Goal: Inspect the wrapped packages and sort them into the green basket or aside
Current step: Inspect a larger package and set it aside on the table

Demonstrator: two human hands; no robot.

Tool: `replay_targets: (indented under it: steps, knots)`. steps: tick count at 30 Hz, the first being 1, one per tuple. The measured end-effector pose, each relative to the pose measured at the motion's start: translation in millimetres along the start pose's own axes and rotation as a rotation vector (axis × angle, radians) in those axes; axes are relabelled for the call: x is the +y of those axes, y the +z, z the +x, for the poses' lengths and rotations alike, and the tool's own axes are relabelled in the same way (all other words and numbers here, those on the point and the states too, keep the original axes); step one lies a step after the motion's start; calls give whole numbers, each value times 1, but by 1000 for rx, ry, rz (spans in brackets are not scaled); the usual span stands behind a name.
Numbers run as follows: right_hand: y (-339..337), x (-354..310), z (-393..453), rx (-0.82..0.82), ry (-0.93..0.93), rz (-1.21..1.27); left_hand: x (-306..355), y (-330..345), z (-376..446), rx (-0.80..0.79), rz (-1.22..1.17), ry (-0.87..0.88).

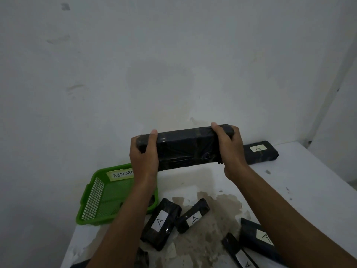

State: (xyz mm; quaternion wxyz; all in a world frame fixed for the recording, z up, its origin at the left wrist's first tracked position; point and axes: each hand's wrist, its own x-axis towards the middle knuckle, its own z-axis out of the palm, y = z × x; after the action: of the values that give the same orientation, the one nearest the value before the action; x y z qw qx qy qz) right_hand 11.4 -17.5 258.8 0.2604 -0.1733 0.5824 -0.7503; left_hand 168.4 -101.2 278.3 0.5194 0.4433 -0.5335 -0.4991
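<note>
I hold a long black wrapped package up in front of me, lifted clear of the white table and lying crosswise, its right end a little higher than its left. My left hand grips its left end: the thumb lies over the top edge and the fingers curl round the end. My right hand grips the right end the same way, thumb on top and fingers wrapped over the far corner. Both hands are clenched on the package, one at each end, with the taped middle bare between them.

Below my left forearm sits the green basket at the table's left edge, against the wall. A paper label on its far rim reads "ABNORM", the rest hidden by my wrist.

Behind my right hand, another long black package lies on the table by the wall, with a label marked "A". Nearer me, two shorter black packages lie just beside each other, one next to the basket and one to its right, each labelled "A". Under my right forearm lie two more labelled packages, a broad one and a narrow one, touching. A brownish stain spreads over the table's middle.
</note>
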Motion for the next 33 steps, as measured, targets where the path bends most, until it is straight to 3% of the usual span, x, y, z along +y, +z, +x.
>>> replay_targets:
  steps: [7, 19, 24, 28, 31, 33]
  knots:
    - [0, 5, 1, 9, -47, -43, -8, 1, 0, 76, 28, 77]
    - [4, 6, -3, -47, -45, -117, -6, -3, 8, 147, -1, 18]
    - [-12, 12, 0, -254, -92, -34, -6, -12, 17, 151, -144, -175]
    - [-20, 15, 6, -281, 44, 57, -5, -15, 17, 72, -300, -378]
    - [-17, 16, 5, -233, 8, 177, -2, -11, 12, -35, -232, -440]
    - [-16, 15, 3, -197, -43, 210, -6, -9, 11, -24, -55, -372]
